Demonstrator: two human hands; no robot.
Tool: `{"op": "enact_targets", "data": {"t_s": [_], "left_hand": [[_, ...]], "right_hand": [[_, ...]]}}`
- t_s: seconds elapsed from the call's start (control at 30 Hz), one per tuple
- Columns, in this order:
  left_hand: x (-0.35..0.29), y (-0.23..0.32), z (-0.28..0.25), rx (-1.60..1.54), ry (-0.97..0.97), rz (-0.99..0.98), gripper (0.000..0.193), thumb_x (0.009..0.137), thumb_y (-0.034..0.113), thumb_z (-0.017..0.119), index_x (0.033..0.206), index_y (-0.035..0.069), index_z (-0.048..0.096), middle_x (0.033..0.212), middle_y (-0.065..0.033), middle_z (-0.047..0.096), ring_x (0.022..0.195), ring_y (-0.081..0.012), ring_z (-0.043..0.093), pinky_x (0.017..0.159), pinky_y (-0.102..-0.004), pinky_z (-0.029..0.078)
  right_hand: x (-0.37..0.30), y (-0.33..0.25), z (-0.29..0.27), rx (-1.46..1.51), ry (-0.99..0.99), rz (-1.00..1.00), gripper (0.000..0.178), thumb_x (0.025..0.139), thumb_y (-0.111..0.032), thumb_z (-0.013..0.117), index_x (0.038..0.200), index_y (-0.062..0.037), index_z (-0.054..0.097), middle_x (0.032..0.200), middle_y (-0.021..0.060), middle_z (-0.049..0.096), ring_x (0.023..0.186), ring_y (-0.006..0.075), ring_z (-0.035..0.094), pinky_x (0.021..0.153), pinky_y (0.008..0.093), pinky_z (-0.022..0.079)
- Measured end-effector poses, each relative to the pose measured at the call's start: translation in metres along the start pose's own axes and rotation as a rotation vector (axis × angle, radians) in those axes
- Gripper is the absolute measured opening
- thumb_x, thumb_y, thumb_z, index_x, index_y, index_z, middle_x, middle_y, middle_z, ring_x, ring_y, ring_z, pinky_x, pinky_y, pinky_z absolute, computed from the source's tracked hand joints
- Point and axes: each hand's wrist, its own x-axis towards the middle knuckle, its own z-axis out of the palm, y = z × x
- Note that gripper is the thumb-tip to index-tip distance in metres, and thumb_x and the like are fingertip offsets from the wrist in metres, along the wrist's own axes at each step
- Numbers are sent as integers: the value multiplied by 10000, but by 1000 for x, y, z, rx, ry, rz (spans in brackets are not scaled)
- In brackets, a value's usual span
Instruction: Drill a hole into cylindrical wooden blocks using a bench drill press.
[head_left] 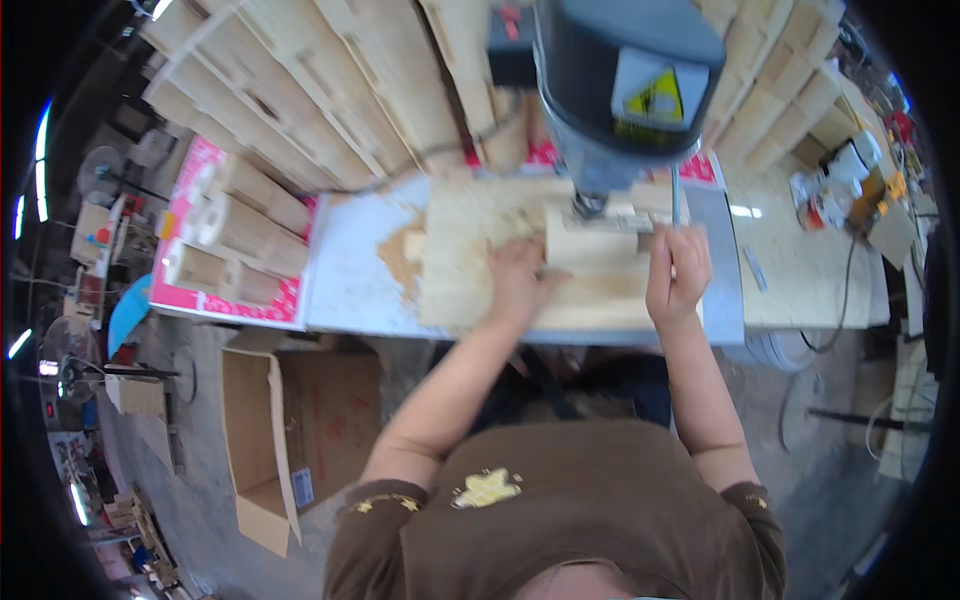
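Note:
A drill press (625, 90) with a dark motor housing stands over the bench, its chuck (589, 204) just above a pale wooden block (592, 248). My left hand (520, 278) grips the block at its left end, thumb stretched along the near side. To the right of the chuck, my right hand (680, 268) is closed in a fist around the drill press's lever (676, 195). The block rests on a light wooden board (455, 285). Whether the drill tip touches the wood cannot be made out.
Rows of pale wooden pieces (290, 85) are stacked behind the bench. More wooden pieces (245, 225) lie in a pink-and-white box (170, 285) at the left. Sawdust (398, 255) lies beside the board. An open cardboard box (255, 440) stands on the floor.

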Motion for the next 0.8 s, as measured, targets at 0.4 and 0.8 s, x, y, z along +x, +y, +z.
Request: {"op": "enact_targets", "data": {"t_s": [0.4, 0.8], "left_hand": [[-6, 21, -20, 37, 7, -43, 534, 615, 268, 763, 1086, 78, 596, 903, -99, 587, 919, -269, 536, 894, -400, 336], [9, 8, -24, -329, -27, -25, 355, 583, 142, 776, 905, 57, 653, 854, -87, 587, 764, -244, 587, 759, -337, 449]], "right_hand": [[131, -34, -35, -41, -4, 131, 106, 793, -120, 603, 756, -35, 552, 620, 129, 533, 584, 309, 520, 526, 354, 390], [98, 28, -34, -23, -447, 234, 231, 829, -221, 591, 989, -58, 559, 816, 149, 615, 844, 338, 573, 725, 402, 435]]}}
